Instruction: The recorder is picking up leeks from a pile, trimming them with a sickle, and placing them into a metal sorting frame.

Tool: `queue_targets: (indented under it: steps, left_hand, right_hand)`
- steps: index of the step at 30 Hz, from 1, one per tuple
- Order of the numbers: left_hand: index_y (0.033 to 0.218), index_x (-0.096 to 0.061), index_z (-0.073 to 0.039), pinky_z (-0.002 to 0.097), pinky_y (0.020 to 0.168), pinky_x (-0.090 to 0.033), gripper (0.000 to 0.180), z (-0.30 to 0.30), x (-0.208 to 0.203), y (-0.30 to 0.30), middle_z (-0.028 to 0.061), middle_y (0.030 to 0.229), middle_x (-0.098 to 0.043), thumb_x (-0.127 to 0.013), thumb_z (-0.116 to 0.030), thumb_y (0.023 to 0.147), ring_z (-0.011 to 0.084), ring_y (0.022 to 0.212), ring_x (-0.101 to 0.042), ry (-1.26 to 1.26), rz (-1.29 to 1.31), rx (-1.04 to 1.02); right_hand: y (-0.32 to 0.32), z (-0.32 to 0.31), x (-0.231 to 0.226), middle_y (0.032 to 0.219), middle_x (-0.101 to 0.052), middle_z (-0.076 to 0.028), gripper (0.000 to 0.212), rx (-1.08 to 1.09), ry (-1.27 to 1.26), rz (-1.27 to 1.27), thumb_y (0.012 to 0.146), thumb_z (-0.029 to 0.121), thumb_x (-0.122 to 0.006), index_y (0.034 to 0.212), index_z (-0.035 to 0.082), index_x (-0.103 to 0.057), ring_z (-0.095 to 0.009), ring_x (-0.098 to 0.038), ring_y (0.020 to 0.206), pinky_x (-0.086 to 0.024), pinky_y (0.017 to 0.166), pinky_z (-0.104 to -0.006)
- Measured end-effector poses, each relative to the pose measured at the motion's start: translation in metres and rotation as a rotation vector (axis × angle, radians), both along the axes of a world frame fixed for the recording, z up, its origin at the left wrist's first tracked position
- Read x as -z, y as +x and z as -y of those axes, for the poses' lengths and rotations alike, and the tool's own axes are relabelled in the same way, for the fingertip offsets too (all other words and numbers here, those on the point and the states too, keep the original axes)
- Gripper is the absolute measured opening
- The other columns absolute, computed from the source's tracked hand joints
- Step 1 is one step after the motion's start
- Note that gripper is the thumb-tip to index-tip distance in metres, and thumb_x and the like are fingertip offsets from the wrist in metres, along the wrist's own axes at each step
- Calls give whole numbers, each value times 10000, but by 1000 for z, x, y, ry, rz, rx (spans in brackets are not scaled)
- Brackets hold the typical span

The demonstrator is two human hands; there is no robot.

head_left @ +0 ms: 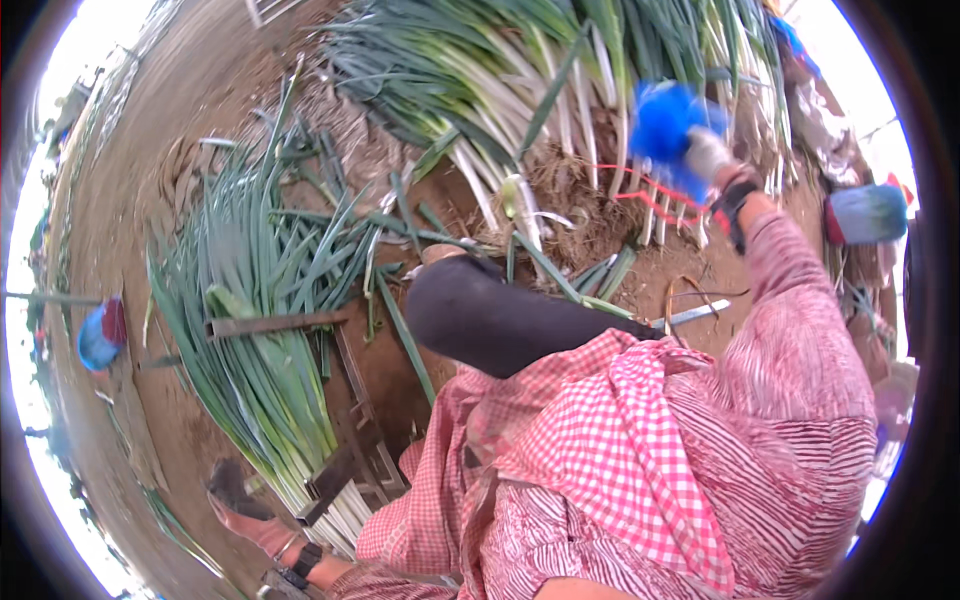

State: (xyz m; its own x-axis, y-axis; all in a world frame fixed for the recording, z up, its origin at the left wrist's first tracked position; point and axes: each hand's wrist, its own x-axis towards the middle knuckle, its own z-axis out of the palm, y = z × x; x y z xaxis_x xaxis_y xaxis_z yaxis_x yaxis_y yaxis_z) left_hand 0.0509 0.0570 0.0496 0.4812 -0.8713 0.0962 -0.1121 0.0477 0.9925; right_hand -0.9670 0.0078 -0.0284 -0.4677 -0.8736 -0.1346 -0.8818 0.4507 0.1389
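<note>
My right hand (706,156), in a pale glove, reaches to the upper right and grips a blurred bright blue bundle (662,125). Whether that bundle is cloth or plastic I cannot tell. Thin red strings (640,192) show beside it, over the roots of a large heap of leeks (500,90). At the lower left, my left hand (245,508) wears a dark-fingered glove, its fingers stretched out beside a bundle of leeks (250,290). This bundle lies in a metal frame (275,324), green tops away from me and white stems near my left wrist.
My dark-clothed knee (490,310) stands between the leek bundle and the heap. Loose green leaves (405,335) lie on the brown soil (715,335), with a flat pale strip (695,313) near my right arm. Blue rounded objects stand at left (101,335) and right (868,214).
</note>
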Motion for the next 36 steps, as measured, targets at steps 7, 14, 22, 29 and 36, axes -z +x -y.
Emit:
queue_targets:
  steps: [7, 14, 22, 29, 36]
  left_hand:
    - [1203, -628, 46, 435, 987, -520, 354, 74, 51, -101, 185, 1178, -683, -525, -243, 1026, 302, 1070, -666, 216, -28, 194]
    - [1179, -619, 49, 384, 919, -535, 332, 116, 71, -160, 152, 1144, -683, -539, -230, 1018, 254, 998, -667, 341, -153, 337]
    - [1168, -615, 56, 356, 907, -510, 326, 138, 16, -223, 119, 1110, -680, -523, -222, 1026, 221, 973, -648, 285, -157, 333]
    - [1183, -615, 68, 409, 955, -523, 380, 150, -23, -293, 185, 1131, -684, -510, -259, 1021, 280, 1031, -668, 233, -113, 418]
    - [1192, -603, 93, 450, 997, -526, 374, 188, -73, -456, 230, 1156, -673, -477, -214, 1018, 339, 1059, -677, 227, -70, 678]
  right_hand:
    - [51, -164, 156, 1096, -728, -102, 328, -276, 809, 282, 823, 358, -632, 1070, 165, -729, -276, -702, 984, -545, 869, -435]
    - [53, -143, 89, 1196, -699, -172, 644, 79, 795, 619, 796, 569, -685, 1239, 102, -679, -325, -675, 1090, -517, 952, -426]
    - [44, 35, 46, 1226, -651, -204, 615, 442, -340, 768, 848, 295, -713, 1397, 84, -537, -322, -634, 1141, -496, 980, -392]
    - [66, 129, 22, 1360, -533, -190, 768, 703, -377, 423, 745, 391, -814, 1380, 132, -467, -361, -518, 1286, -456, 1057, -464]
    - [35, 154, 45, 1295, -568, -179, 583, 787, -302, 321, 827, 305, -717, 1314, 71, -496, -331, -536, 1252, -466, 1003, -485]
